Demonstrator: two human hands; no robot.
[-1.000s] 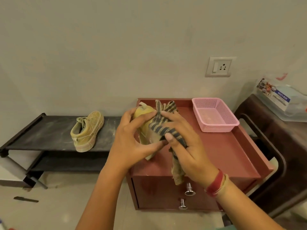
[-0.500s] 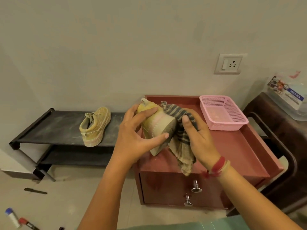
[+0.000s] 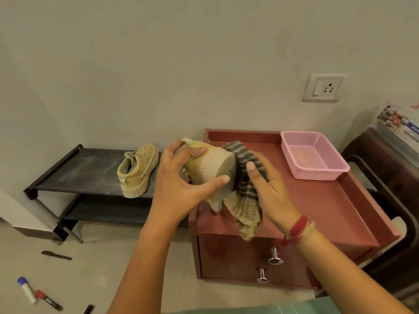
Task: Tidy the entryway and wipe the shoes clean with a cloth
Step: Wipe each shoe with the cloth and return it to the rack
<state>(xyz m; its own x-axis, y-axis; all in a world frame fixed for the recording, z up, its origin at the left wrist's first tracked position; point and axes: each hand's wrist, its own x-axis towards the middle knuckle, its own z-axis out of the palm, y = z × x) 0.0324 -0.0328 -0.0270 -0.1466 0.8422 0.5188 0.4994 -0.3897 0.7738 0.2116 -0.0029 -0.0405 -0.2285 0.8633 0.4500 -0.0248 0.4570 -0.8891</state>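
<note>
- Found in left hand [image 3: 179, 177]: tan shoe [image 3: 204, 162], raised at centre of view. Fingers curled over the upper, thumb laid along the sole edge, grip closed firmly round it.
- Found in right hand [image 3: 269, 189]: striped cloth [image 3: 243, 155], bunched under curled fingers and thumb and pressed to the sole at 3 o'clock of the shoe. Loose end hanging toward 6 o'clock.
- Held above the front-left corner of the red cabinet [image 3: 328, 200]. Contact with its top cannot be told. Judged so placed to give the wiping hand a free stroke.
- Sole turned toward 3 o'clock, judged to present it to the cloth. Left grip judged a brace against the rubbing pressure.
- Long axis steep and tilted, not upright: heel tab up at about 11 o'clock, far end down at about 5 o'clock.
- Second shoe [image 3: 138, 171] standing on its sole on the black rack [image 3: 86, 168] at 9 o'clock, well apart, toe toward 1 o'clock. Wiped or waiting: cannot tell.
- Pink basket [image 3: 322, 174] on the cabinet top at 2 o'clock, apart from both hands.
</note>
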